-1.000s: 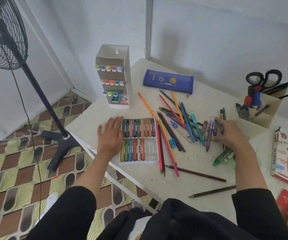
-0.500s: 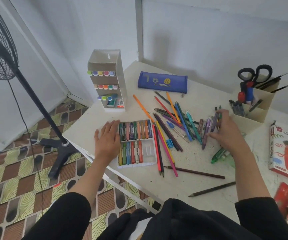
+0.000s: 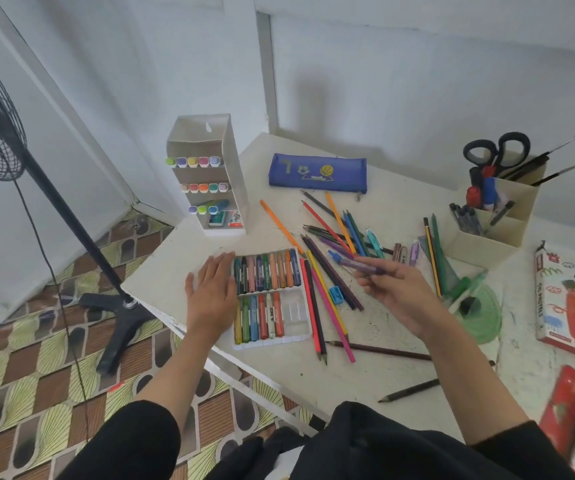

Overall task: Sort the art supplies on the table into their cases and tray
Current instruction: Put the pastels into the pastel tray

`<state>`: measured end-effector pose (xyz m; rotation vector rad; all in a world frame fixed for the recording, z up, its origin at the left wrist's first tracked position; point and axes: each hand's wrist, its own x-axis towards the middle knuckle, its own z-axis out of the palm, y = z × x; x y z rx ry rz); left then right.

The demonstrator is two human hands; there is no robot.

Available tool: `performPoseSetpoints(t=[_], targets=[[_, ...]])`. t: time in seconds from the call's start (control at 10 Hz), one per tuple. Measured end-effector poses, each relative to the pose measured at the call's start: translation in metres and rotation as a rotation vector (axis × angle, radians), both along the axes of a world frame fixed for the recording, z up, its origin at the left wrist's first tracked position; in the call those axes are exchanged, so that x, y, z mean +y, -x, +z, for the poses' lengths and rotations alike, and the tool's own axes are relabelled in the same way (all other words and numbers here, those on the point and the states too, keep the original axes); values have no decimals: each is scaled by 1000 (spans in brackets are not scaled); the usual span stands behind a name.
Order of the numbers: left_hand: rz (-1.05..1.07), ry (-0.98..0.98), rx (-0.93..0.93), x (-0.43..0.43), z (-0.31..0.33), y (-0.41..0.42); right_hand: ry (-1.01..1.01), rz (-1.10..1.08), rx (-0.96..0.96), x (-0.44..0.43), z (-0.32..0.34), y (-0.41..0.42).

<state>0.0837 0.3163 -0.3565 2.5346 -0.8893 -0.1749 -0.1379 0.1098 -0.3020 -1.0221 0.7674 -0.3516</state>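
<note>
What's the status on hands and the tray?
Left hand flat at crayon tray's left edge. Right hand pinches purple stick above loose pencils. Lower row has free slots; nothing blocks them.

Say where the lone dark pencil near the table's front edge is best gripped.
The dark pencil: pinch mid-shaft from above, fingers across its width. It lies flat and alone on the table, bare surface on both sides, point facing left.

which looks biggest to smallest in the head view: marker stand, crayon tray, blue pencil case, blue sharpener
1-2. marker stand and crayon tray: look about alike, and the tray sits nearer the camera, so not ranked
3. blue pencil case
4. blue sharpener
</note>
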Motion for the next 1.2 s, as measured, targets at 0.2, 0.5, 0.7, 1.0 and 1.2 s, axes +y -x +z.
performPoseSetpoints(t=[0.2,0.5,0.7,1.0,1.2], targets=[[-7,9,-4,0,-2,-1,-80,70,-15,19,0,-16],[0,7,-5,0,-2,-1,715,155,286,44,-14,-39],[1,14,1,1,-2,-1,1146,297,386,41,-22,-52],[-5,12,1,1,-1,-1,949,191,362,50,-5,-57],[-2,30,6,1,0,-1,628,477,319,82,0,-65]])
